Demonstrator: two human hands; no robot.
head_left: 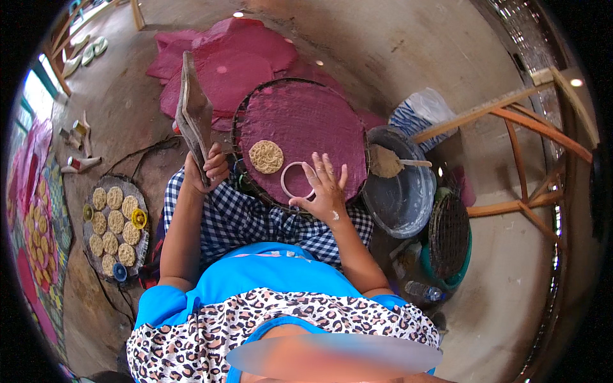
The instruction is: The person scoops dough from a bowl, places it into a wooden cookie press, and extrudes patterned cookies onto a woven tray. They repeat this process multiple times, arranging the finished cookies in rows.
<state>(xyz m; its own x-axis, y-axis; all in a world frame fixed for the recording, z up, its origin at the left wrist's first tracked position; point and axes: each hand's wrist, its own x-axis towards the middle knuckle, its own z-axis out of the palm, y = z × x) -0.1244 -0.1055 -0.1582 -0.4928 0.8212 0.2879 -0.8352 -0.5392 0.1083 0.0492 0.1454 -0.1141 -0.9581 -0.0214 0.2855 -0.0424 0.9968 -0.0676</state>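
Observation:
My left hand [214,167] grips the lower end of a flat wooden paddle [194,115] that stands upright beside my knee. My right hand [324,189] rests with fingers spread on the near edge of a round pink mat [319,115] laid on a woven tray [237,124] on my lap. Just left of its fingertips lies a pale ring mould [295,180], which the hand touches at its rim. One round flat noodle-like cake [265,156] lies on the mat beside the ring.
A grey basin [402,191] with a heap of pale mixture and a spoon stands at the right. More pink mats [223,57] are stacked behind. A round tray [113,225] with several cakes lies left. A wooden frame [523,127] and a woven basket [449,233] are at the right.

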